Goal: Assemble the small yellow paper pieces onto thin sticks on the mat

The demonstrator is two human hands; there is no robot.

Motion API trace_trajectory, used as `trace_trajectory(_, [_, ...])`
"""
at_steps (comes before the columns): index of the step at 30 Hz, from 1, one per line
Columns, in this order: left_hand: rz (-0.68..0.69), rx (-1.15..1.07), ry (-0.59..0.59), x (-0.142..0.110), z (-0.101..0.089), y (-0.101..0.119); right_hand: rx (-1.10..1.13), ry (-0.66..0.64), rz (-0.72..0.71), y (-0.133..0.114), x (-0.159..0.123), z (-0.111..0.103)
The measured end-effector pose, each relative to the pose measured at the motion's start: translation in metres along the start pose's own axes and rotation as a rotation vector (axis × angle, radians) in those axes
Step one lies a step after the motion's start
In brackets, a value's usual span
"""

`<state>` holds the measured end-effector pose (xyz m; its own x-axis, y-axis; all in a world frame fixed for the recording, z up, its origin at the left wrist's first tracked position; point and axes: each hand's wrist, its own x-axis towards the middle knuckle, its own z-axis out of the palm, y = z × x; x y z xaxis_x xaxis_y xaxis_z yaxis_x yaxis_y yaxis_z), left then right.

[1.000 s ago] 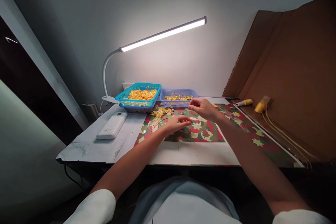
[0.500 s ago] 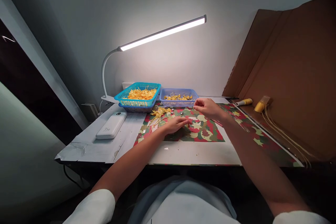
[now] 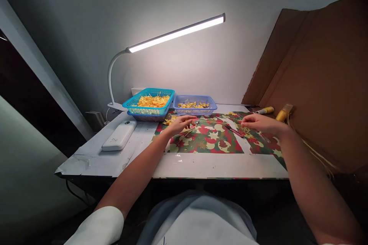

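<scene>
My left hand (image 3: 180, 123) rests on the patterned red-green mat (image 3: 212, 141), fingers curled over thin gold stems (image 3: 186, 132) beside a small pile of yellow pieces (image 3: 169, 121). My right hand (image 3: 260, 123) is out to the right on the mat, fingers pinched together near a small yellow bit; what it holds is too small to name. A thin red tool (image 3: 233, 130) lies on the mat just left of the right hand.
A teal basket (image 3: 149, 104) of yellow pieces and a blue basket (image 3: 194, 105) stand at the back. A white power bank (image 3: 116, 140) lies left. A desk lamp (image 3: 175, 34) arches overhead. Brown cardboard (image 3: 322, 80), yellow thread spools (image 3: 281, 114) and loose cords are at the right.
My right hand has swung from the mat's middle out to the right. My left hand has moved up and left toward the yellow pile. The camera has tilted slightly.
</scene>
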<state>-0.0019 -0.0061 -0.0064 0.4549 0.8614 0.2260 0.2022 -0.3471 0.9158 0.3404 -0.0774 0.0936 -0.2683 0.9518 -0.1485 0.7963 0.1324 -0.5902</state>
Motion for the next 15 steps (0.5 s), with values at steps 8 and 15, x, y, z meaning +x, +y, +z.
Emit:
trace_trajectory(8, [-0.076,0.02,-0.022,-0.001,-0.004,-0.003,0.251,0.081,0.05,0.044,-0.026,0.001])
trace_trajectory(15, [-0.09,-0.037,0.042,-0.001,-0.002,-0.007,0.557,0.369,-0.099,0.054,-0.019,0.017])
